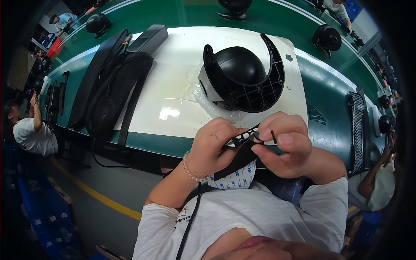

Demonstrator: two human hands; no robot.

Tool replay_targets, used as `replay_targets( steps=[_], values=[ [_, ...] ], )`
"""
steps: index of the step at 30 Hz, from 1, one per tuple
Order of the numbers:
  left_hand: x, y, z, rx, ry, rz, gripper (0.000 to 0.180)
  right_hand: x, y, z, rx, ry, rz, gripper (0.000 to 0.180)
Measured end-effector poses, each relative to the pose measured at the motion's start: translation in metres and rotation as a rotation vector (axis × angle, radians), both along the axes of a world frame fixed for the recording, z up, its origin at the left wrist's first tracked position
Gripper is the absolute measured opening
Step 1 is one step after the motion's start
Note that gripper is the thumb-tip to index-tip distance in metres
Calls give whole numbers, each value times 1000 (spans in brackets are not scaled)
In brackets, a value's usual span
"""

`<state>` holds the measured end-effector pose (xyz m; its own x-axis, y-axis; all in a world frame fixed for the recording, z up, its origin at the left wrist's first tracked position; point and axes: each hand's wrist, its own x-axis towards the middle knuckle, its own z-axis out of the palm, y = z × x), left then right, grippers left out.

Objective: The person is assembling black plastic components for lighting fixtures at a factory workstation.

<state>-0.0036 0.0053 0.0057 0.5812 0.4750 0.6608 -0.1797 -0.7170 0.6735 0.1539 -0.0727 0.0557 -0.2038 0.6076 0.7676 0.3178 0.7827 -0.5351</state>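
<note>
My left hand (213, 144), with a beaded bracelet at its wrist, is closed on a narrow black strip (241, 138) that carries white round spots. At the strip's other end my right hand (289, 145) pinches a small black piece (274, 137) between fingertips. Whether that piece joins the strip is hidden by the fingers. Below the hands hangs a dark flap with white backing paper (236, 178) printed in blue. Just beyond them, a glossy black dome-shaped housing (242, 65) with a curved, ribbed black arm rests on clear bubble wrap (225, 112).
A white board (173, 65) covers part of the green bench. Long black panels (97, 78), a black mesh piece (108, 102) and a grey box (149, 38) lie at left. A checkered strip (358, 130) lies at right. More black housings (327, 38) stand beyond. Other people work nearby.
</note>
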Motion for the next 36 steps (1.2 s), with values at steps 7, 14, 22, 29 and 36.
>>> replay_targets(
  steps=[7, 14, 22, 29, 36],
  values=[
    [-1, -2, 1, -34, -1, 30, 25, 8, 4, 3, 60, -66, -95, 50],
    [-1, -8, -2, 151, -132, 240, 31, 31, 29, 26, -253, 264, -139, 65],
    [4, -1, -4, 64, -47, 228, 27, 28, 32, 34, -408, 0, -182, 69],
    [9, 0, -6, 60, -76, 255, 25, 26, 34, 17, 194, -355, -321, 55],
    [6, -2, -4, -37, -58, 197, 26, 33, 17, 21, 121, -246, -337, 57]
  ],
)
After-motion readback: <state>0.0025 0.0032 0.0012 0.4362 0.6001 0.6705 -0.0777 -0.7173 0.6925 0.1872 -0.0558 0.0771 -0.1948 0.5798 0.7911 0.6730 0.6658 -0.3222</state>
